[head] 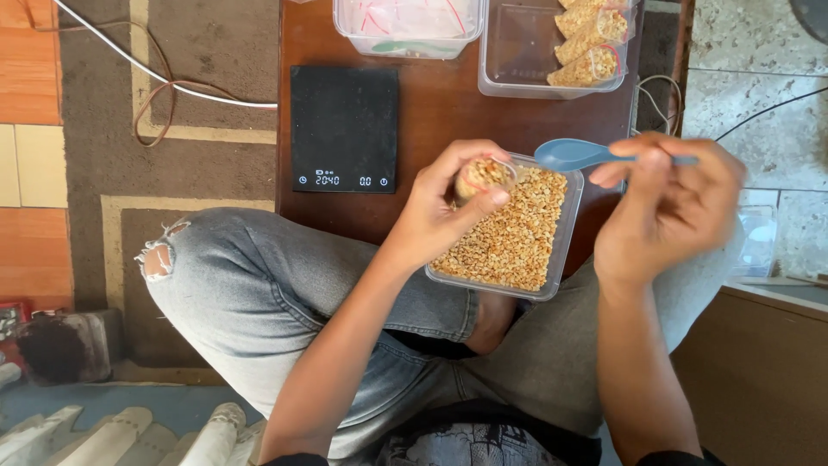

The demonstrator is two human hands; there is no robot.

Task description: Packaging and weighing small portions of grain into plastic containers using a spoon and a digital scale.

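Two grips: both hands are at work above one tub of grain.
Small bag: a clear pouch [483,177] partly filled with grain, mouth open, held over the tub's near-left corner.
Left grip: the left hand [440,211] is clenched around the small bag, thumb across its front.
Right grip: the right hand [668,207] pinches the handle of a blue plastic spoon [573,155]; motion blur softens the fingers.
Spoon bowl: it points toward the left grip, just beside the bag mouth; its contents cannot be told.
Grain tub: a clear rectangular tub [565,250] of golden-brown grain lies directly below both grips, on the counter's near edge against the person's knee.
Scale: a black digital scale [345,129] sits on the counter [440,103] beyond the left grip, display lit.
Far tubs: beyond the grips stand one tub of empty clear bags [405,26] and one tub of filled grain bags [591,47].
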